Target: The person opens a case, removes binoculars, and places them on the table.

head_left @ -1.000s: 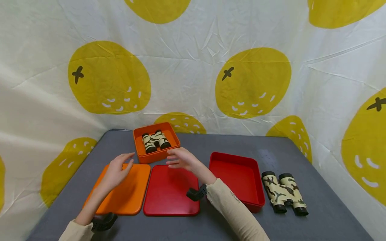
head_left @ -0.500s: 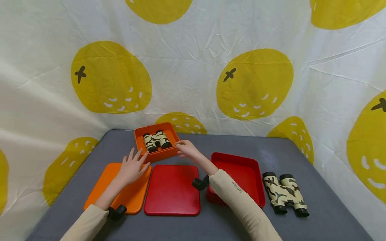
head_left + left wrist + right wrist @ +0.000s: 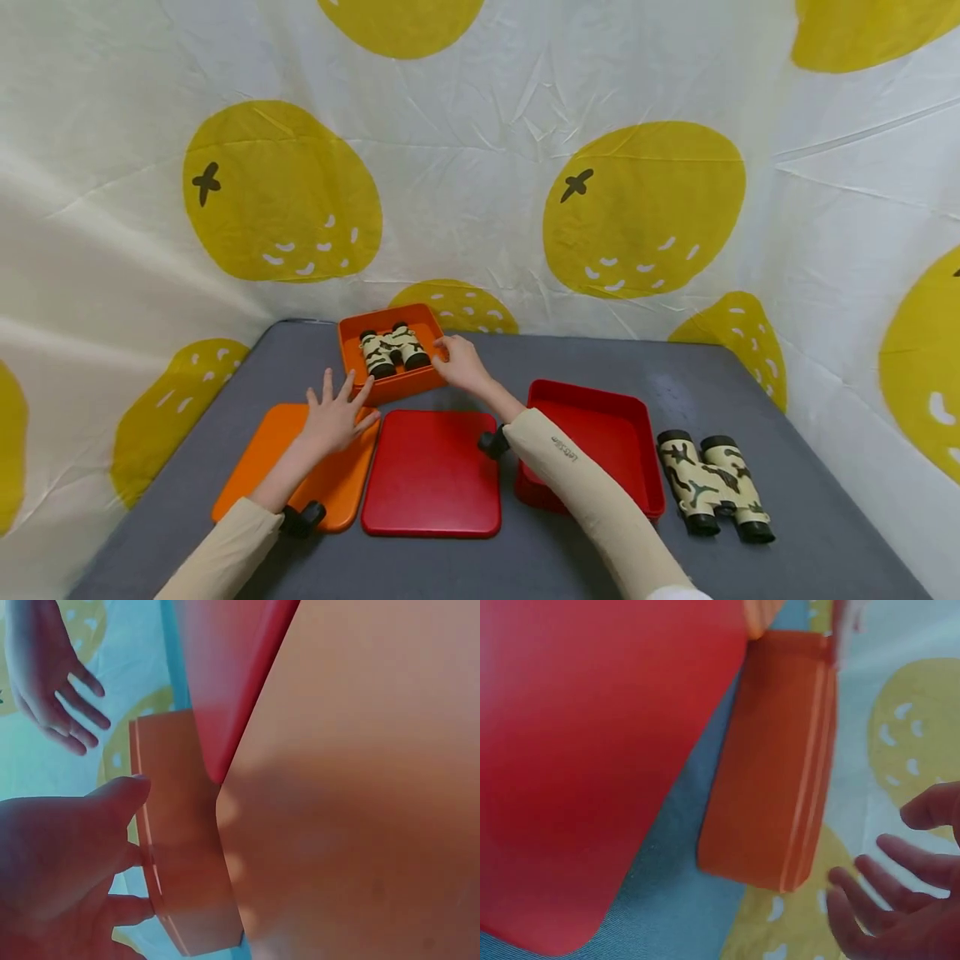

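An orange box (image 3: pixel 408 382) stands at the back left of the table, holding camouflage-patterned binoculars (image 3: pixel 379 350) with black ends. My left hand (image 3: pixel 332 421) is at the box's front left, fingers spread. In the left wrist view that hand (image 3: pixel 67 855) has its fingertips right at the rim of the box (image 3: pixel 176 825). At the box's right side is my right hand (image 3: pixel 462 367), its fingers bent toward the rim. The right wrist view shows this hand (image 3: pixel 907 892) with fingers apart and nothing between them, beside the box (image 3: pixel 769 765).
Flat on the table, in front of the box, lie an orange lid (image 3: pixel 262 450) and a red lid (image 3: pixel 431 475). Right of them stands a red box (image 3: pixel 592 433), partly behind my right sleeve. A second pair of camouflage binoculars (image 3: pixel 712 483) lies farther right. A fruit-print curtain (image 3: pixel 480 208) hangs behind.
My left hand has moved forward and right to the orange box, spreading its fingers. My right hand has moved farther back, to the box's right side. Boxes and binoculars stay in place.
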A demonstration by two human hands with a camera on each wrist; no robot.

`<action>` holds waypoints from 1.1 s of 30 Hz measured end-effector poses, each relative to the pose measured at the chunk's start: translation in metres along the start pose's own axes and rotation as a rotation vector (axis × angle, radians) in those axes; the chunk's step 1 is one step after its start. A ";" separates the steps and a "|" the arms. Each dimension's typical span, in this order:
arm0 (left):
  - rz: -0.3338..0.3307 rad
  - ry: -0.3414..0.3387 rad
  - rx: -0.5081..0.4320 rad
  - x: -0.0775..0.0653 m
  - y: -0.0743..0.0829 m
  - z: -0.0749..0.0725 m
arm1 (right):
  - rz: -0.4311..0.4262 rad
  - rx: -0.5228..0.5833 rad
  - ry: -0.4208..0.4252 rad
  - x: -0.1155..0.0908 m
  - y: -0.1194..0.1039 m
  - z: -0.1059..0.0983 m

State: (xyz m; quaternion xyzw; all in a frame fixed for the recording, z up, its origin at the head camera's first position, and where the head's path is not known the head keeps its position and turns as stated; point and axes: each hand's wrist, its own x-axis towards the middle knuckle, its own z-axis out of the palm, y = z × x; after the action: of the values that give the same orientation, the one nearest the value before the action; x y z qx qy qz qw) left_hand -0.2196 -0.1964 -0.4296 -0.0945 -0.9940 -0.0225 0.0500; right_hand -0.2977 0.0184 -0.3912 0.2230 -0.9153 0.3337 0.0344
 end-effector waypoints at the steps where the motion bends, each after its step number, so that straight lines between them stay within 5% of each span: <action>1: 0.002 -0.002 -0.002 0.000 0.000 0.000 | -0.022 -0.037 0.011 0.003 0.001 0.002; 12: -0.021 -0.028 0.021 0.005 0.001 -0.002 | -0.144 -0.353 -0.057 0.036 0.007 0.022; 33: -0.027 -0.039 0.004 0.005 0.000 -0.006 | -0.034 -0.601 -0.376 0.071 -0.012 0.050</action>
State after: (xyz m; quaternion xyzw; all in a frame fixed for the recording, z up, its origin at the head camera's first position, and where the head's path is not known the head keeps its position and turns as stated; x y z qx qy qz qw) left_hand -0.2241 -0.1953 -0.4232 -0.0812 -0.9960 -0.0196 0.0306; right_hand -0.3516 -0.0484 -0.4073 0.2755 -0.9591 0.0017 -0.0652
